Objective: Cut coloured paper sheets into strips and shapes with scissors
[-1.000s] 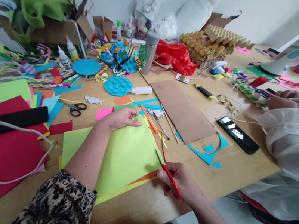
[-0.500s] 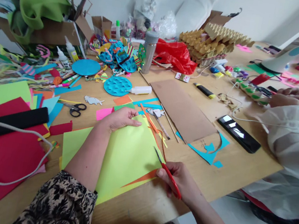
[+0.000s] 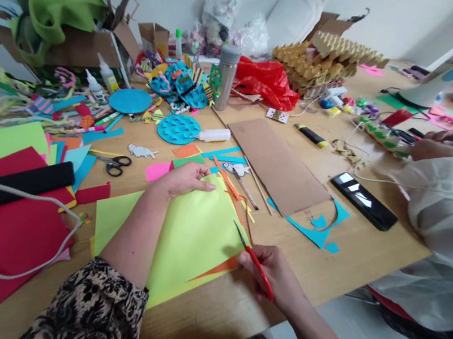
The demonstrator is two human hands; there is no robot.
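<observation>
A yellow-green paper sheet (image 3: 194, 233) lies slightly curved on the wooden table near its front edge. My left hand (image 3: 188, 182) grips the sheet's far edge between thumb and fingers. My right hand (image 3: 264, 270) is closed on red-handled scissors (image 3: 257, 269), whose blades rest over the sheet's right edge and point up and left. Orange paper (image 3: 217, 266) shows beneath the sheet's right side. Thin orange strips (image 3: 231, 180) lie just beyond the sheet.
Cardboard (image 3: 278, 166), a black phone (image 3: 363, 201) and blue scraps (image 3: 311, 233) lie to the right. Black scissors (image 3: 114, 164) and red paper (image 3: 6, 226) are at left. A person's hand (image 3: 434, 145) rests at far right. A metal bottle (image 3: 225, 80) stands behind.
The camera view has shifted very slightly. My hands, the sheet and the red scissors hold nearly the same places.
</observation>
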